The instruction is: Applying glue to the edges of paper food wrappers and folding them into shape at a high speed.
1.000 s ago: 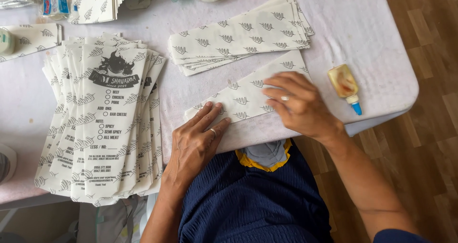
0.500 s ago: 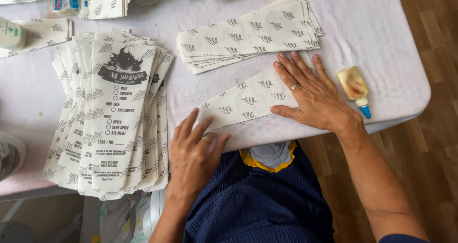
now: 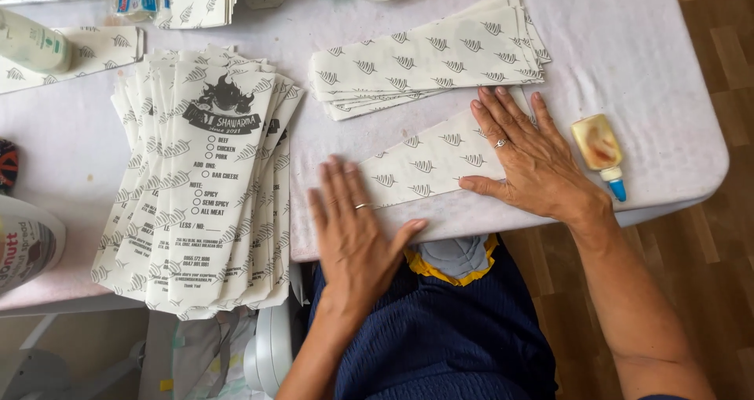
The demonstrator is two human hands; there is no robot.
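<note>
A leaf-print paper strip (image 3: 436,163) is pressed flat at the table's (image 3: 628,47) near edge, between a paper stack (image 3: 428,54) and the person. Left hand (image 3: 353,231) and right hand (image 3: 530,160) are laid open, palms down, nothing grasped. A glue bottle (image 3: 599,150) is seen just beside the right hand.

White table (image 3: 628,47), fanned printed bags (image 3: 200,188), leaf-patterned sheets (image 3: 428,54), glue bottle (image 3: 598,150)

Bright, even daylight, soft faint shadows, sharp focus, slight edge distortion.
</note>
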